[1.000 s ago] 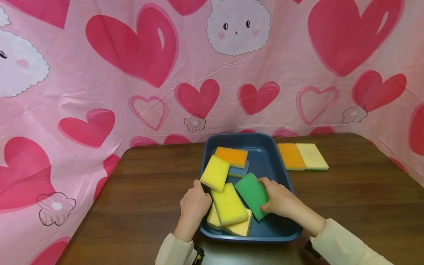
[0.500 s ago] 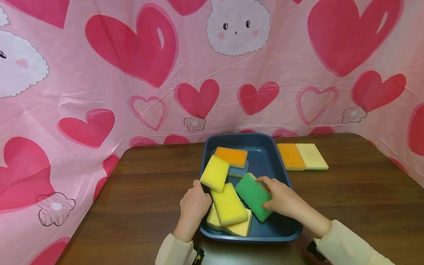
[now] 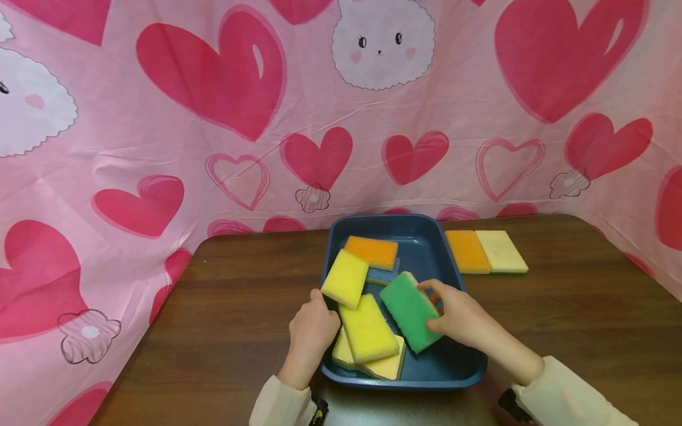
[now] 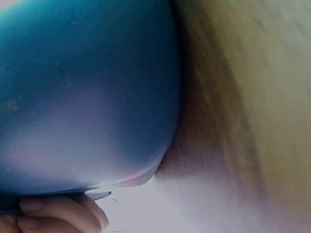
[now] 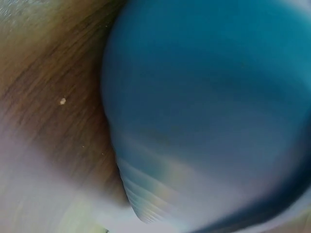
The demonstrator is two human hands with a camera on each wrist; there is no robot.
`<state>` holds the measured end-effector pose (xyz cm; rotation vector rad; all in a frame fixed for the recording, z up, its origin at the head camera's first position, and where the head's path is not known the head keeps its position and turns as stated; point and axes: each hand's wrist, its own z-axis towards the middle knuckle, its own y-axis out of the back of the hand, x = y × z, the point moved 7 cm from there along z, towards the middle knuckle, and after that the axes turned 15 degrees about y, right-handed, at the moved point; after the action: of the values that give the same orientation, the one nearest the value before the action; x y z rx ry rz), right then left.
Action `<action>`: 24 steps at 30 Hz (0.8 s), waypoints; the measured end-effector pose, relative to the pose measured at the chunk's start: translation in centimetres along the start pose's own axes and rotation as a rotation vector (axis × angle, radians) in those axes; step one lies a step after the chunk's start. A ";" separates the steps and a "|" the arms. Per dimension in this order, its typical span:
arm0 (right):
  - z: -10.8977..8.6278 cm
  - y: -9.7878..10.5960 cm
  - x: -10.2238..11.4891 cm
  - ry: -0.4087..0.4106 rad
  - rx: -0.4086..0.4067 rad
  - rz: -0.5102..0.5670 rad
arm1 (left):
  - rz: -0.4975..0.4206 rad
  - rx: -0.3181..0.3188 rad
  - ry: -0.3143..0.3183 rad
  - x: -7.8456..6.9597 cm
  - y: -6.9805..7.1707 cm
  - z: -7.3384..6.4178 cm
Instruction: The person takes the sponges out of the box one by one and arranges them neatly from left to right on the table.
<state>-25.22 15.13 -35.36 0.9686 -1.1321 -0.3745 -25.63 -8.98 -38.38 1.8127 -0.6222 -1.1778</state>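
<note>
My right hand [image 3: 462,313] pinches a green sponge [image 3: 409,312] between thumb and fingers, tilted over the right part of a deep blue tray [image 3: 434,251]. A strip of its pale yellow side shows along the edge near the fingers. At the tray's left rim my left hand [image 3: 313,324] grips the edge; its curled fingers [image 4: 68,213] show under the tray wall in the left wrist view. The right wrist view holds mostly the tray's outer wall [image 5: 204,97]; the hand and sponge are out of that picture.
Inside the tray lie two bright yellow sponges [image 3: 370,328], a pale yellow one [image 3: 391,367] beneath, an orange one [image 3: 373,251] and a partly covered blue one [image 3: 382,275]. Right of the tray, an orange sponge [image 3: 469,251] and a cream sponge [image 3: 502,251] lie side by side on the wooden table [image 3: 240,319].
My right hand has moved slightly right and up with the green sponge, tilting it so more of its pale side shows. The left hand stays at the rim.
</note>
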 end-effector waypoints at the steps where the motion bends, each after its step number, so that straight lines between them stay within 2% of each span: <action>1: 0.0 0.2 0.0 0.002 -0.010 0.000 | 0.001 0.001 0.001 0.0 0.0 0.0; 10: -0.4 1.3 0.0 0.029 -0.080 0.016 | 0.006 0.006 0.008 0.0 0.1 0.0; 24: -0.3 3.9 -1.7 -0.019 -0.190 0.067 | -0.003 0.002 0.000 0.0 0.0 0.0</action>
<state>-26.46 18.68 -33.23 0.7604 -1.1220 -0.4299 -25.60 -9.02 -38.38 1.8155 -0.6212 -1.1794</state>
